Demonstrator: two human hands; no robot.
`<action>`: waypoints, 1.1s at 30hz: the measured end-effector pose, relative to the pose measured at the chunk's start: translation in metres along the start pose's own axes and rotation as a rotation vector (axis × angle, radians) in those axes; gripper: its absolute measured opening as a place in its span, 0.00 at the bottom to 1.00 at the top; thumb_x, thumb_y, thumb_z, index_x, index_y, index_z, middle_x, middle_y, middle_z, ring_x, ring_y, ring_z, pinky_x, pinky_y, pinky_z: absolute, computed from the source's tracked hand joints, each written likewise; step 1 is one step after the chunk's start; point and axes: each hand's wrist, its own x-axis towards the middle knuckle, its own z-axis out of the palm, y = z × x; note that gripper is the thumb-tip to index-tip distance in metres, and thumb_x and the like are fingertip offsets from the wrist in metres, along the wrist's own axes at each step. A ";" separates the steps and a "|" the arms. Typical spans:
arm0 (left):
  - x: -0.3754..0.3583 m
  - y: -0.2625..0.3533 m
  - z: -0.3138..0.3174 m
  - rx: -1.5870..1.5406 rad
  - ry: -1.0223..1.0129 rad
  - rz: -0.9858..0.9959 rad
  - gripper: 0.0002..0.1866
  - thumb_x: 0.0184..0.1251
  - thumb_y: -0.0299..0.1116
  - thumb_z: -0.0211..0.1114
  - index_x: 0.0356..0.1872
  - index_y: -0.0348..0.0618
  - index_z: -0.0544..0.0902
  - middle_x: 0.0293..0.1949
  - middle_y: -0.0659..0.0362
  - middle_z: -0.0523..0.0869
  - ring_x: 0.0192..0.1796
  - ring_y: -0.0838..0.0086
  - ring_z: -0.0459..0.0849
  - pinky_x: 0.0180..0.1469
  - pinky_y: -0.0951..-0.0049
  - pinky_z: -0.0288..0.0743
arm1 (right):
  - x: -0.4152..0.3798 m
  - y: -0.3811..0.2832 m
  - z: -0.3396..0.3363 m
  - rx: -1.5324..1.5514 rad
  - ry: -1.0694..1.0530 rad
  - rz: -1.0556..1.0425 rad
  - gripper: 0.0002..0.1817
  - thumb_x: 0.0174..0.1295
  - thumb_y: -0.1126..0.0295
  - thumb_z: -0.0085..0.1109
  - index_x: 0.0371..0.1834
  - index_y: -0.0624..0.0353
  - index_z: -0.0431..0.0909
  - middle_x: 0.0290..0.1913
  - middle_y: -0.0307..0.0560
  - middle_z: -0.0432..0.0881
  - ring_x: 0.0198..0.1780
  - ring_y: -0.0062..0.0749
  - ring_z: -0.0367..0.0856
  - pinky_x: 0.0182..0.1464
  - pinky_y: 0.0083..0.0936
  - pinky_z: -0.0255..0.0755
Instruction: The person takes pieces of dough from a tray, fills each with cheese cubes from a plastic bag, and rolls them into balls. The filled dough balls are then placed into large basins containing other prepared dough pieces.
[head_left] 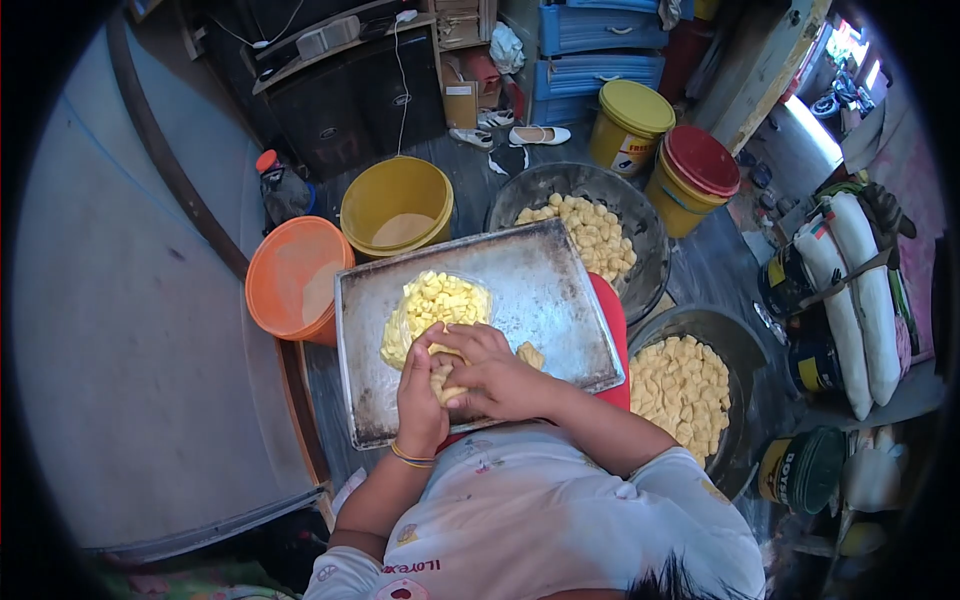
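A worn metal baking tray (540, 290) lies across my lap. On it sits a clear plastic bag of pale yellow cubes (445, 300), which look like cheese or butter. Just in front of the bag, my left hand (422, 390) cups a piece of dough (440, 383), its fingers curled round it. My right hand (498, 375) is bent over the same dough, its fingers pressing on it and partly hiding it. A second small dough lump (530, 354) rests on the tray beside my right hand.
Right of the tray, a dark basin (735, 345) holds many cut dough pieces; another basin (650, 215) behind holds rounded ones. An orange bucket (290, 275) and a yellow bucket (395, 190) stand at the left. Lidded buckets (635, 108) stand behind.
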 end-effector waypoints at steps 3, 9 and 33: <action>0.001 0.005 0.022 -0.138 0.017 0.000 0.32 0.73 0.57 0.35 0.69 0.46 0.56 0.49 0.52 0.75 0.52 0.66 0.76 0.57 0.66 0.70 | -0.003 0.000 -0.002 0.088 -0.028 -0.020 0.12 0.53 0.61 0.65 0.35 0.56 0.78 0.62 0.50 0.66 0.69 0.50 0.56 0.67 0.48 0.44; 0.015 0.011 0.014 0.111 -0.219 0.208 0.32 0.72 0.57 0.40 0.69 0.47 0.56 0.60 0.56 0.65 0.56 0.71 0.68 0.57 0.70 0.67 | -0.011 0.003 0.004 0.512 0.457 0.245 0.11 0.55 0.67 0.65 0.32 0.59 0.73 0.45 0.48 0.76 0.41 0.30 0.77 0.42 0.22 0.70; -0.011 -0.026 0.000 1.204 -0.420 0.581 0.17 0.49 0.21 0.64 0.42 0.38 0.72 0.42 0.51 0.75 0.44 0.62 0.77 0.45 0.67 0.73 | -0.014 0.051 -0.007 0.063 0.127 0.408 0.10 0.53 0.68 0.63 0.39 0.57 0.80 0.39 0.50 0.78 0.46 0.46 0.76 0.49 0.35 0.71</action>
